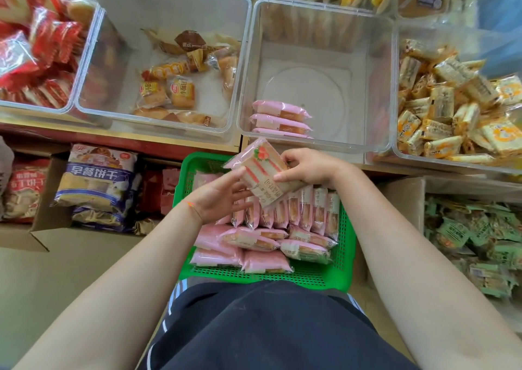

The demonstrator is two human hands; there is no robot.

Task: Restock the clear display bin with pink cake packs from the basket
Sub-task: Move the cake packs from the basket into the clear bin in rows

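My right hand [306,167] pinches a pink pack [261,170] above the basket [346,245]. Its long axis runs diagonally, strawberry end pointing up-left toward the bin [316,143]. My left hand [219,197] is open, fingers straight under the pack's lower edge. Three packs [279,120] lie in the bin.

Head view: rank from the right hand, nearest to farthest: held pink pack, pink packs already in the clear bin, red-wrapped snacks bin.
1. Held pink pack: in the right hand's grip, above the green basket.
2. Pink packs in the clear bin: just beyond the hand, front left corner of the bin.
3. Red-wrapped snacks bin: far left, top corner.
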